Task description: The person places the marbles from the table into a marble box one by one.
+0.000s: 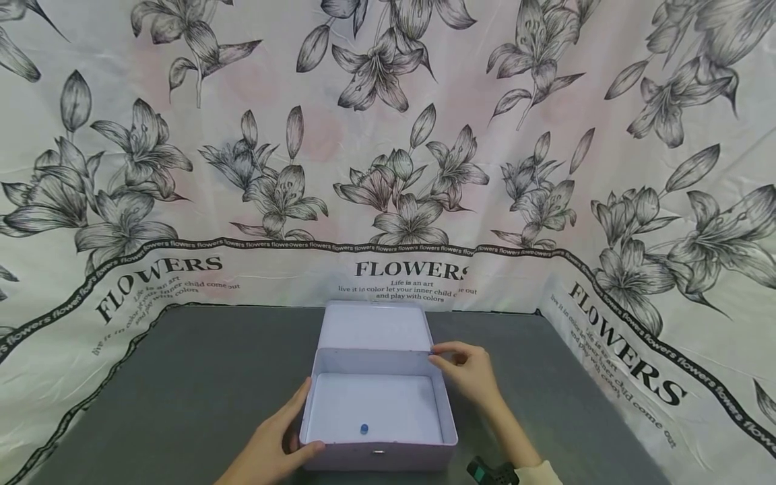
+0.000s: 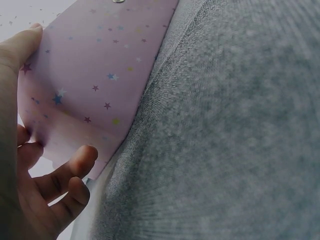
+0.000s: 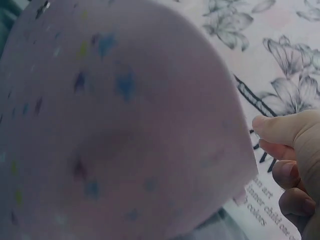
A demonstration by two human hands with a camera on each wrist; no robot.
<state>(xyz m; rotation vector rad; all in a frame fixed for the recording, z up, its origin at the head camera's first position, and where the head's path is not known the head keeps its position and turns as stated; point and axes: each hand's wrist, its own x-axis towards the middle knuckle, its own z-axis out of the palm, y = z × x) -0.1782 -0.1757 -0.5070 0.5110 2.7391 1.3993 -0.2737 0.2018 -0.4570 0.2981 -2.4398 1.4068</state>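
A pale lilac box (image 1: 378, 458) printed with small stars stands with its hinged lid (image 1: 374, 327) swung back. Inside, near the front wall, lies a small blue ball (image 1: 364, 429). My left hand (image 1: 275, 438) grips the box's front left corner, thumb over the rim and fingers along the side. In the left wrist view, some fingertips (image 2: 85, 159) curl free of the wall. My right hand (image 1: 469, 370) is at the back right corner beside the lid hinge, thumb and forefinger drawn together. Whether they pinch the rim or something small is unclear.
The box stands on a dark grey tabletop (image 1: 230, 364). A white cloth (image 1: 412, 276) with printed lilies and lettering rises behind and along both sides. A dark device (image 1: 491, 471) sits at my right wrist, by a pale sleeve (image 1: 538, 473).
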